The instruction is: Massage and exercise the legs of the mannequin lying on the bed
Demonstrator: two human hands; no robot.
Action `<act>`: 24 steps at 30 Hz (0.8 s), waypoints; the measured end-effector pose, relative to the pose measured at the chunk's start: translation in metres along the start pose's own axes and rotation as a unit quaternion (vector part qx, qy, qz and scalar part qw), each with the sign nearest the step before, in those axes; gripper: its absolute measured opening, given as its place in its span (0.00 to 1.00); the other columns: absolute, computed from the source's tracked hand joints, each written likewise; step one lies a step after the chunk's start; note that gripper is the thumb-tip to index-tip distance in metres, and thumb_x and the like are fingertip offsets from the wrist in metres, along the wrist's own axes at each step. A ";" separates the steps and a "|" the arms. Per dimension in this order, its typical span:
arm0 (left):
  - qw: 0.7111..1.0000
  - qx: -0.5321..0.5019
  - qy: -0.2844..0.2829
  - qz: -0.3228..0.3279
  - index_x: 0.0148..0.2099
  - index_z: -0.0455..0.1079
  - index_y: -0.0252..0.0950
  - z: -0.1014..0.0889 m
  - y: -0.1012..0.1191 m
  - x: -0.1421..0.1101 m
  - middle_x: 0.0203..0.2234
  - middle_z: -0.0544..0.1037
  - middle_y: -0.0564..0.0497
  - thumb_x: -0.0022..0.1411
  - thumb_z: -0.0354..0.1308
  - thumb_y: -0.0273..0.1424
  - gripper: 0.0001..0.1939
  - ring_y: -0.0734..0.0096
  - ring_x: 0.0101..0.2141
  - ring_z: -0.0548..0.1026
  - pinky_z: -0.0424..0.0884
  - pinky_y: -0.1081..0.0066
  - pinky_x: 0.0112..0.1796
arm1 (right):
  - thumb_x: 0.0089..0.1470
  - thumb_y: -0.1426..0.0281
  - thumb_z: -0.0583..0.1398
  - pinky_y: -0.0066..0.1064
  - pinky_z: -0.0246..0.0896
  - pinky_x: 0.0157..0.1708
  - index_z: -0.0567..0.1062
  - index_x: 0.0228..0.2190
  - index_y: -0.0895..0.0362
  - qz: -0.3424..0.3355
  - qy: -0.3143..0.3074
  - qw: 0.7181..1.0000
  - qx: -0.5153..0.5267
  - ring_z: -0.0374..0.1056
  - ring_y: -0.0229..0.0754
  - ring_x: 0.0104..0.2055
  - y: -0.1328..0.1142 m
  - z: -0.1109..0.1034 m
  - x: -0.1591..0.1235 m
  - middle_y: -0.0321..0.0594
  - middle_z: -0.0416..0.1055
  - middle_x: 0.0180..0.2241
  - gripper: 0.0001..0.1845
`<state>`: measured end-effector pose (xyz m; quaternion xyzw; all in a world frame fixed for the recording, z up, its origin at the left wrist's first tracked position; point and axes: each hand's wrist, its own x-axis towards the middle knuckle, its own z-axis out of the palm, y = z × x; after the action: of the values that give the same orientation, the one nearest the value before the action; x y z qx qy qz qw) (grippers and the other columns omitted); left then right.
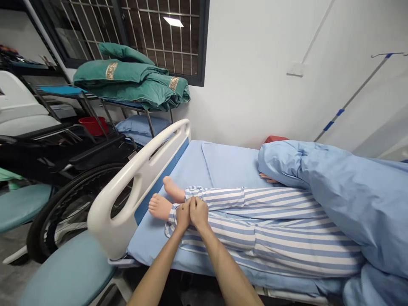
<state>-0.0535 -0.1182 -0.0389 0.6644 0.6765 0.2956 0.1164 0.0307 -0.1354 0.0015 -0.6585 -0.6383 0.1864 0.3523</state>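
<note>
A manikin lies on the hospital bed [219,165] in blue-and-white striped trousers [270,229], its bare feet [165,199] toward the white footboard [140,178]. My left hand [182,216] and my right hand [199,212] sit side by side at the nearer trouser cuff by the ankle, both with fingers closed on the striped cloth. A light blue quilt [344,187] is bunched over the manikin's upper body, and one of its hands [267,178] peeks out below the quilt's edge.
A black wheelchair [63,178] stands left of the footboard, with a teal stool [66,276] in front. Folded green blankets [137,80] lie on a rack under the barred window. An IV pole [350,100] leans at the right wall.
</note>
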 end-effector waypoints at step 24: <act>0.993 0.052 -0.004 -0.101 0.40 0.74 0.35 0.006 0.031 -0.001 0.31 0.79 0.46 0.65 0.49 0.27 0.11 0.68 0.31 0.72 0.56 0.73 0.31 | 0.67 0.67 0.46 0.29 0.52 0.32 0.76 0.30 0.58 0.021 -0.024 0.999 0.000 0.72 0.41 0.33 0.006 -0.020 0.005 0.46 0.78 0.32 0.22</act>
<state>-0.0246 -0.1194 -0.0271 0.5986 0.7543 0.2445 0.1138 0.0494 -0.1347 0.0118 -0.6669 -0.6329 0.2096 0.3328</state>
